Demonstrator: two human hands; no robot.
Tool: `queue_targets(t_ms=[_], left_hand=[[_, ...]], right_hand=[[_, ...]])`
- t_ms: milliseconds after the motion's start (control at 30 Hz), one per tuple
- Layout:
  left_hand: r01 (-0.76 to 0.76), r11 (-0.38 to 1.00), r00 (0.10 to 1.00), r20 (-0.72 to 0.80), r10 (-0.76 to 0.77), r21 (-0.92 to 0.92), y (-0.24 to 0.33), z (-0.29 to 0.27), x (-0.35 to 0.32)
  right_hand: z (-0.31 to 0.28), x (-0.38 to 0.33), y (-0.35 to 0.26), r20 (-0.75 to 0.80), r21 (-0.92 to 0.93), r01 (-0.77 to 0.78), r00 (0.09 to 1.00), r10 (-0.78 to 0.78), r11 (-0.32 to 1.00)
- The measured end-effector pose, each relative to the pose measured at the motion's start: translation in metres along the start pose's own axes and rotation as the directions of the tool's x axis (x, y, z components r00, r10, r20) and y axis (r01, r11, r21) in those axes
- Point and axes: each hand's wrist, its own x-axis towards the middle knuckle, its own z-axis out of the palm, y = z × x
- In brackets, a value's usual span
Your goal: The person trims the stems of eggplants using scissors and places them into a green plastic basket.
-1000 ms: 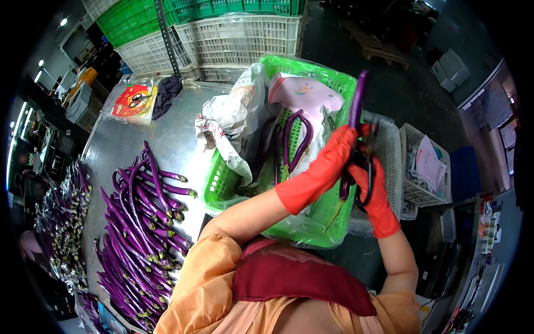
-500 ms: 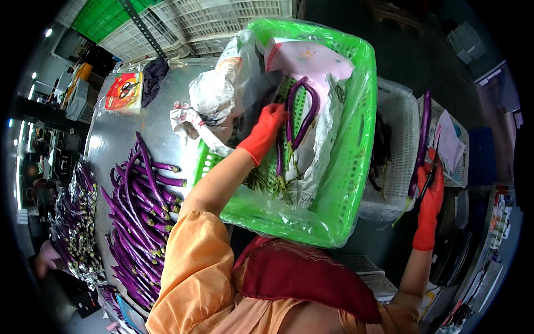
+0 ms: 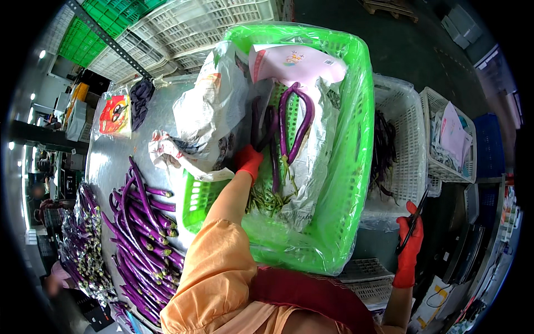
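The left hand point(image 3: 248, 161), in a red glove, reaches into the green basket point(image 3: 356, 167) and closes around the lower ends of the long purple eggplants point(image 3: 292, 125) lying on the paper and plastic lining point(image 3: 311, 178); its fingers curl together on the stems, though exactly how many it grips cannot be told. The eggplants sit in the middle of the basket, running toward 12 o'clock from the hand. The right hand point(image 3: 409, 250), also gloved red, hangs at about 4 o'clock beside the basket, fingers wrapped around dark scissors point(image 3: 413, 222) whose blades point up toward 1 o'clock.

The likely trouble is the lining: a tug on the eggplants could drag the loose paper with them, or bunch it over the cut stems point(image 3: 267, 200) piled at the near end. The scissors (held with the tips upward, close to the white crate point(image 3: 397, 145)) could snag the plastic film or nick an eggplant if swung in carelessly. More eggplants lie heaped on the metal table point(image 3: 111, 167) at 9 o'clock.
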Motion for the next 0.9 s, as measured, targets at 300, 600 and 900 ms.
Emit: queue_targets(t_ms=[300, 600, 900], left_hand=[[0.118, 0.575, 0.869, 0.364, 0.334, -0.81, -0.012, -0.05, 0.003], [0.425, -0.186, 0.5, 0.058, 0.864, -0.886, 0.048, -0.173, -0.113], [0.128, -0.176, 0.525, -0.084, 0.847, -0.976, 0.063, -0.214, -0.215]], right_hand=[[0.02, -0.014, -0.041, 0.007, 0.131, 0.111, 0.994, -0.113, 0.985], [0.076, -0.04, -0.12, 0.442, 0.532, -0.129, 0.885, -0.144, 0.837], [0.212, -0.052, -0.154, 0.447, 0.526, 0.316, 0.688, -0.573, 0.79]])
